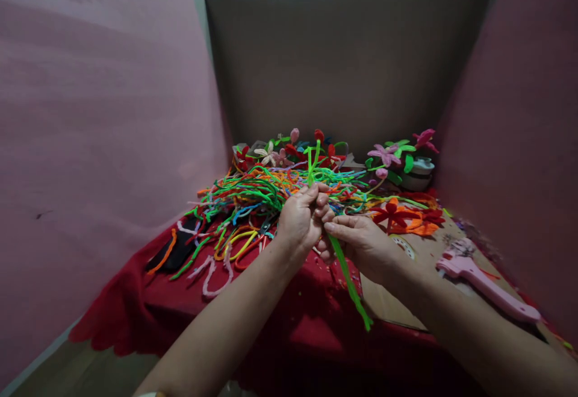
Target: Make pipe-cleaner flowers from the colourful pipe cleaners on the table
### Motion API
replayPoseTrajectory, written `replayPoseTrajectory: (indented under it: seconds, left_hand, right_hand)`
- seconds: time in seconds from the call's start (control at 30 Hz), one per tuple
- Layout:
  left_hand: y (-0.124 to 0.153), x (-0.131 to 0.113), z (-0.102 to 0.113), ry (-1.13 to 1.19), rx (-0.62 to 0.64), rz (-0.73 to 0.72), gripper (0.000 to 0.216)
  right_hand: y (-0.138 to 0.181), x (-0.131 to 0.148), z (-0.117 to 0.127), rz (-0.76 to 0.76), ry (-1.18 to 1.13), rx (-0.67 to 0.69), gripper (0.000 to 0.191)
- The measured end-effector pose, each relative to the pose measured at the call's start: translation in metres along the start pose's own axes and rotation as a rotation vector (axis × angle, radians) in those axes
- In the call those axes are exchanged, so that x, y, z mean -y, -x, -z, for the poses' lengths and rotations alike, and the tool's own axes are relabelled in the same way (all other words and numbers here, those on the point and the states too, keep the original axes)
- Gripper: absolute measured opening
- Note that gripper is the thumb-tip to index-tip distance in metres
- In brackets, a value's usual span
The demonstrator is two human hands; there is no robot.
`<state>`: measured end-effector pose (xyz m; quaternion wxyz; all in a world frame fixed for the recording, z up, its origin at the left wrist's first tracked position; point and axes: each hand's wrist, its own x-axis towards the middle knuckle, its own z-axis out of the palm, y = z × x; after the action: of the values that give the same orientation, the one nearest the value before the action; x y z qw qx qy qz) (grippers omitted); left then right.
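Green pipe cleaners (345, 273), gathered in a slim bundle, are held up at the middle of the scene, above the near part of the red-clothed counter (153, 300). The left hand (303, 216) has its fingers curled around them, grasping the bundle partway along; separate tips stick out beyond it on the far side. The right hand (356, 237) is just beside it, thumb and fingers pinching the green length—its loose end slants down toward the near right.

Behind the hands spreads a heap of mixed pipe cleaners (253, 189), with fuzzy flowers (266, 153) along the far side. At the near left a pale pink strand (226, 276) curves near a black item (176, 252). To the right, cardboard (392, 303) carries red and orange petal pieces (418, 227) and a pink glue gun (487, 288)—at the far right stands a small white pot (418, 174).
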<state>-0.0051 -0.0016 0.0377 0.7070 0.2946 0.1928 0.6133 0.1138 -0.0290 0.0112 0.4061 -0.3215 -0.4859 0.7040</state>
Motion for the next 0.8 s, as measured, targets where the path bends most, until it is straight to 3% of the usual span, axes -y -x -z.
replayPoseTrajectory:
  seconds: [0.1, 0.33, 0.53, 0.67, 0.8]
  left_hand:
    - [-0.003, 0.005, 0.005, -0.033, -0.063, 0.002, 0.015]
    - [-0.008, 0.012, 0.008, -0.134, -0.175, 0.015, 0.009]
    - [-0.026, 0.008, 0.02, -0.257, -0.274, -0.237, 0.006]
    - [-0.04, -0.006, 0.021, -0.243, -0.21, -0.273, 0.007]
    - [-0.043, -0.02, 0.019, -0.185, -0.021, -0.294, 0.009]
  right_hand:
    - [-0.004, -0.003, -0.001, 0.001, -0.058, -0.083, 0.024]
    - [-0.009, -0.007, 0.001, -0.007, -0.029, -0.137, 0.032]
    - [-0.003, -0.012, -0.007, 0.098, -0.035, -0.287, 0.023]
    - [0.001, -0.014, -0.008, 0.117, -0.08, -0.253, 0.024]
    - [0.001, -0.01, -0.001, 0.184, -0.1, -0.246, 0.022]
